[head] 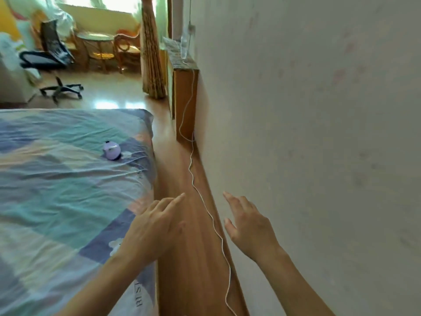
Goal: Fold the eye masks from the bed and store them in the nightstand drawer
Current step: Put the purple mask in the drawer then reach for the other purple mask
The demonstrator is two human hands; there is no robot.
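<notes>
A small purple rolled or folded item [111,150], possibly an eye mask, lies on the patterned bed sheet [57,179] near the bed's right edge. My left hand [155,226] hovers over the bed's edge with fingers spread and holds nothing. My right hand [248,224] is raised over the strip of floor beside the wall, fingers apart and empty. A wooden cabinet [185,96], perhaps the nightstand, stands against the wall farther ahead; no drawer front shows from here.
A white cable [205,201] runs along the wooden floor by the wall [319,133]. A plastic bottle [184,47] and papers sit on the cabinet. An office chair [52,62], wicker chairs and a round table stand near the window.
</notes>
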